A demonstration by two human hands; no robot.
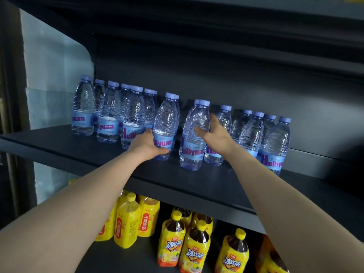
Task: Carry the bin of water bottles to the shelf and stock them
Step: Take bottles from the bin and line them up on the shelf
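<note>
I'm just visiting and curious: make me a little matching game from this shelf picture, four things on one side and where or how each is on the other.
Things:
1. left hand
2. right hand
3. yellow tea bottles
4. shelf

States or places:
A. dark board that carries the water bottles
B. fingers straight, touching a water bottle
C. standing on the lower level
D. curled round the label of a water bottle

Pairs: 1-D, 2-B, 3-C, 4-A

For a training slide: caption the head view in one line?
Left hand grips a water bottle on the dark shelf; right hand touches the neighbouring bottle.
</note>
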